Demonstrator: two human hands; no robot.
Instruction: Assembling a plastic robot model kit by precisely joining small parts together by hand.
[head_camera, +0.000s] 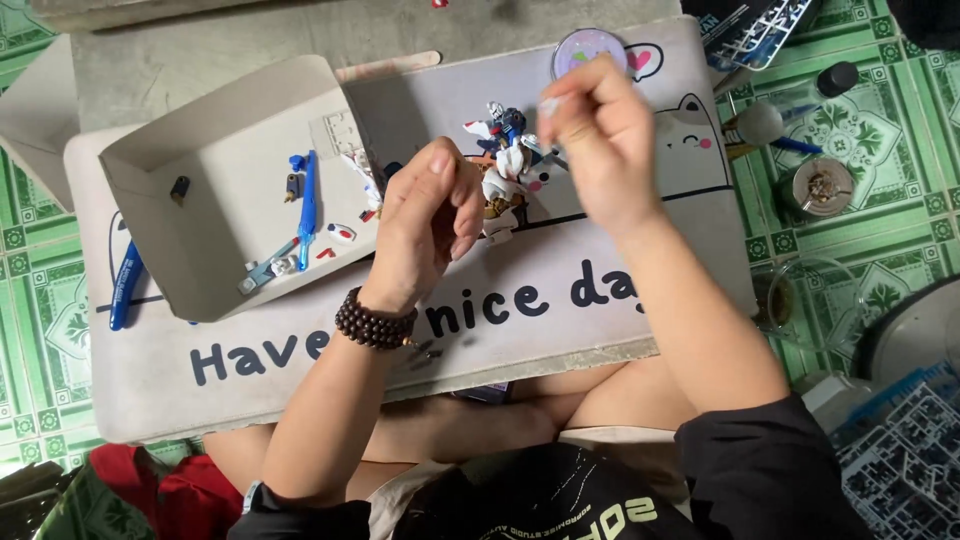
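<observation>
Two hands work one small model (505, 170), a white, blue and red plastic figure. It sits over the mat (620, 250), between the hands, near the mat's far middle. Left hand (428, 220) is curled closed beside the model's lower half, fingers against it; exact grip hidden. Right hand (598, 135) is blurred, fingertips pinched near the model's upper right; a small pale piece may be held, cannot tell.

Long axis runs roughly away from the person, head end far, leg end near. Front or back facing: cannot tell.

Handling, judged: light, stiff, brittle at thin fins and joints; likely slick plastic. Best hold is the torso or waist, not the projecting parts.

Around it: an open box lid (215, 175) to the left holds loose blue and white parts (305, 200). Blue nippers (125, 285) lie at the mat's left edge. A round tin (588, 47) sits at the far edge. Part frames (905, 455) lie on the green tiled floor (45, 290) at right.
</observation>
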